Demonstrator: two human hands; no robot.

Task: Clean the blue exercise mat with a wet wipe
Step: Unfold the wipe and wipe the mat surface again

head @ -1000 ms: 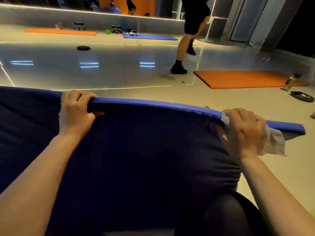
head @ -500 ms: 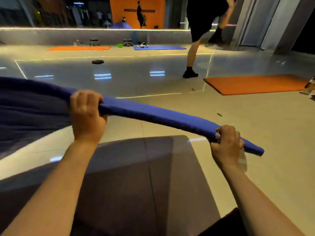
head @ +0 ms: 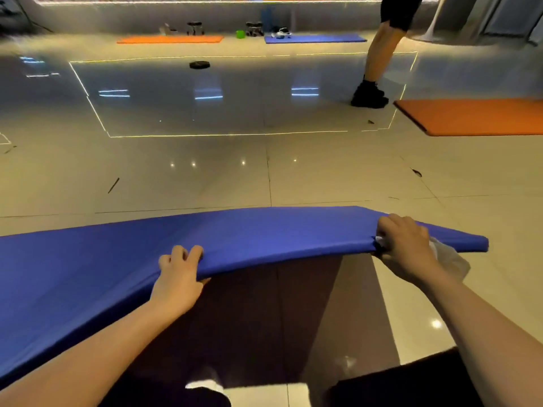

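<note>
— Glossy tile floor [head: 323, 171] lay under the blue mat [head: 264, 233]; where was it?
— Raised, long axis left-right. Left hand [head: 179, 277] clasped its near edge; right hand [head: 405, 248] pinched edge and wet wipe [head: 449, 257] together.

Glossy tiled floor [head: 323, 171] ahead of me, ceiling lights mirrored in it, thin lit lines marking rectangle. Orange mat [head: 476, 117] flat at right. Beside it, another person's bare leg [head: 382, 51] in black shorts, black shoe [head: 368, 96] planted on floor. Far back by wall: second orange mat [head: 170, 39], far blue mat [head: 316, 39], green cup [head: 240, 34] between them. Black disc [head: 199, 65] alone mid-floor.
</note>
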